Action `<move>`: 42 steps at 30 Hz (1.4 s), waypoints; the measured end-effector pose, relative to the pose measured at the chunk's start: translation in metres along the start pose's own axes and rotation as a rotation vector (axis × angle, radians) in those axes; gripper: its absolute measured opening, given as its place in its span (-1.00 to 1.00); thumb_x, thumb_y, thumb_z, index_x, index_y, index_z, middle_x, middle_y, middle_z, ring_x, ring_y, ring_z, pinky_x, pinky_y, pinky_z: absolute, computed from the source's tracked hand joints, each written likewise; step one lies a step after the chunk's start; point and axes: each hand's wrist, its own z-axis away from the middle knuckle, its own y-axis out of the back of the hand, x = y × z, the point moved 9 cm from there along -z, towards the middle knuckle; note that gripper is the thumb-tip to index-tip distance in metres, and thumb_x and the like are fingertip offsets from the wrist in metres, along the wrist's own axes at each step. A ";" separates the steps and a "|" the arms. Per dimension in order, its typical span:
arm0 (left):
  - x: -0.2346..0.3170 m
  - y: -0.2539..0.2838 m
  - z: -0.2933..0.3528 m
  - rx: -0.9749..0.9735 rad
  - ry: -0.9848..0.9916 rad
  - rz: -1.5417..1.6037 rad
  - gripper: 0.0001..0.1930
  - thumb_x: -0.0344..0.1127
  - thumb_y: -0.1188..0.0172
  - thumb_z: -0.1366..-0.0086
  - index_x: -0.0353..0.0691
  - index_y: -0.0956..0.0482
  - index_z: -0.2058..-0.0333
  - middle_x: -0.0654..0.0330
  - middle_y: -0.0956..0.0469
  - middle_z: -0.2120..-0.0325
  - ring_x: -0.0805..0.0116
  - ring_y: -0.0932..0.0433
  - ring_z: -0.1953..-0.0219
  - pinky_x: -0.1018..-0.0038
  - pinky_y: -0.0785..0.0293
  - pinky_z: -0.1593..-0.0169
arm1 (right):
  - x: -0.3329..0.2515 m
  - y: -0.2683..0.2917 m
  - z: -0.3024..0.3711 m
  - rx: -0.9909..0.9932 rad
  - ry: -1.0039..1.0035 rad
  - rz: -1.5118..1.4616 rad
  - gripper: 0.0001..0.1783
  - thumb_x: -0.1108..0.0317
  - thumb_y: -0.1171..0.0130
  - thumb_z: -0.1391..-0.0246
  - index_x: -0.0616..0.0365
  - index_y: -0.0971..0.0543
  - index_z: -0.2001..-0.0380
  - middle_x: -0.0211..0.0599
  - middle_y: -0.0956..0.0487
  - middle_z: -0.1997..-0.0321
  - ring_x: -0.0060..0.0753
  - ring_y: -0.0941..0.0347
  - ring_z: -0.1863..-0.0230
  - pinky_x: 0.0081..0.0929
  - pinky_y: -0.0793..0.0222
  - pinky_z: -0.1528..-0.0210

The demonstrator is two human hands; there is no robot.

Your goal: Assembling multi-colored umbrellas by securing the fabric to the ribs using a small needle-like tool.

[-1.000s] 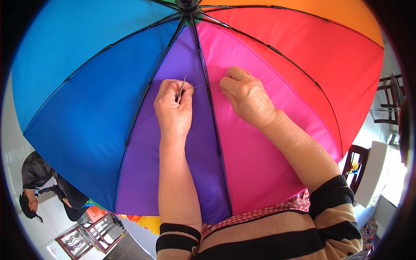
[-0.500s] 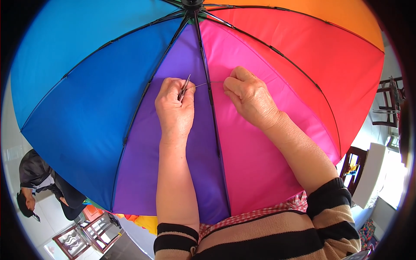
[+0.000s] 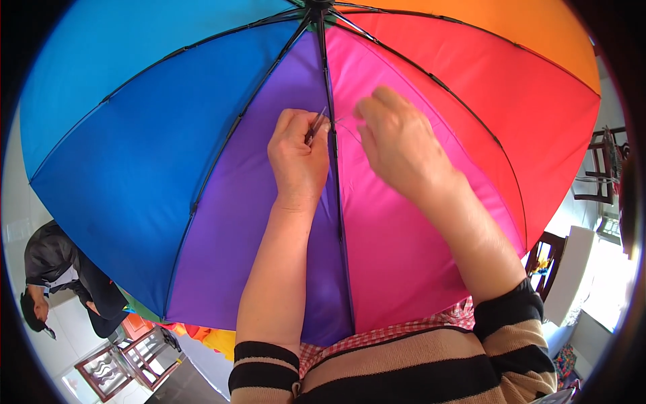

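Note:
An open umbrella (image 3: 229, 158) with rainbow-coloured panels fills the view, its inner side and black ribs facing me. My left hand (image 3: 299, 155) is closed around what looks like small metal thread snips (image 3: 315, 126), blades pointing up, beside the rib (image 3: 338, 175) between the purple and pink panels. Its fingertips are at that rib. Over the pink panel, my right hand (image 3: 404, 145) is curled in a pinch and blurred by motion. A thin thread (image 3: 344, 125) runs from the rib toward its fingers; the thread's end is hidden.
The black hub (image 3: 319, 5) of the umbrella is at the top edge. A person in dark clothes (image 3: 50, 259) is at the left rim. Wooden chairs (image 3: 546, 259) and a white box-like object (image 3: 572, 269) stand at the right. Colourful fabric (image 3: 208, 337) lies below the umbrella's left edge.
The left hand has shifted right and slightly up, close to the rib. My right hand has lifted slightly and is blurred. The umbrella's hub has moved a little right in view.

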 end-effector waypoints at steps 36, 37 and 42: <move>0.037 -0.011 -0.007 -0.122 -0.118 -0.185 -0.87 -0.53 -0.26 -0.03 -0.25 -0.59 0.39 0.23 -0.43 0.35 0.37 -0.45 0.52 0.49 -0.44 0.42 | 0.089 0.140 0.073 0.225 -0.605 -1.394 -0.97 0.42 -0.08 -0.18 0.08 -0.45 0.35 -0.44 -0.46 0.49 -0.54 -0.46 0.44 -0.57 -0.38 0.41; 0.042 -0.009 -0.012 -0.139 -0.110 -0.167 -0.92 -0.51 -0.26 -0.05 -0.27 -0.58 0.42 0.25 -0.47 0.37 0.40 -0.45 0.54 0.50 -0.42 0.44 | 0.087 0.130 0.070 0.246 -0.661 -1.228 -0.94 0.44 -0.11 -0.13 0.10 -0.43 0.37 -0.46 -0.42 0.50 -0.54 -0.40 0.44 -0.55 -0.35 0.41; 0.024 0.000 -0.019 -0.185 0.350 0.227 -0.94 -0.47 -0.24 -0.14 -0.28 -0.55 0.49 0.28 -0.55 0.48 0.54 -0.36 0.61 0.59 -0.32 0.51 | 0.015 0.042 0.038 0.079 -0.049 -0.455 -0.88 0.56 -0.16 0.09 0.25 -0.46 0.41 -0.19 -0.50 0.42 -0.16 -0.48 0.36 -0.37 -0.43 0.26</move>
